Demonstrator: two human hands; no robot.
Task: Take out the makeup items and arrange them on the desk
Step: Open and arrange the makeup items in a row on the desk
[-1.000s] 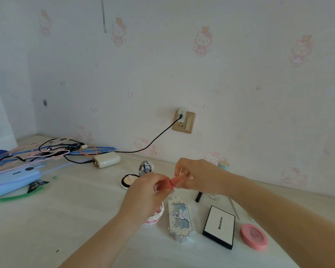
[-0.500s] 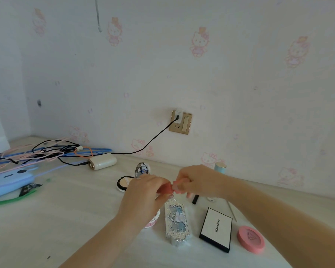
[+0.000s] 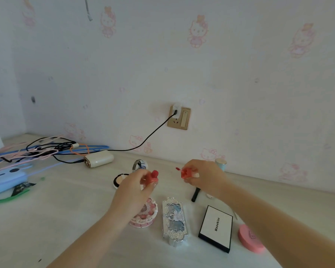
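Now the left hand (image 3: 136, 187) pinches the red tube (image 3: 151, 177) upright, while the right hand (image 3: 203, 176), just right of it, pinches the cap (image 3: 186, 173) with its wand tip aimed left.

In my left hand (image 3: 137, 182) I pinch a small red lip-gloss bottle (image 3: 152, 176), upright and open; my right hand (image 3: 201, 176) holds its red cap (image 3: 186, 172), the wand tip pointing left, well apart from the bottle. On the desk (image 3: 66, 209) toward its near edge lie in a row a pink cake-shaped case (image 3: 145, 215), an ornate silver palette (image 3: 174, 219), a black-and-white palette (image 3: 216, 228), and a pink round compact (image 3: 249, 238).
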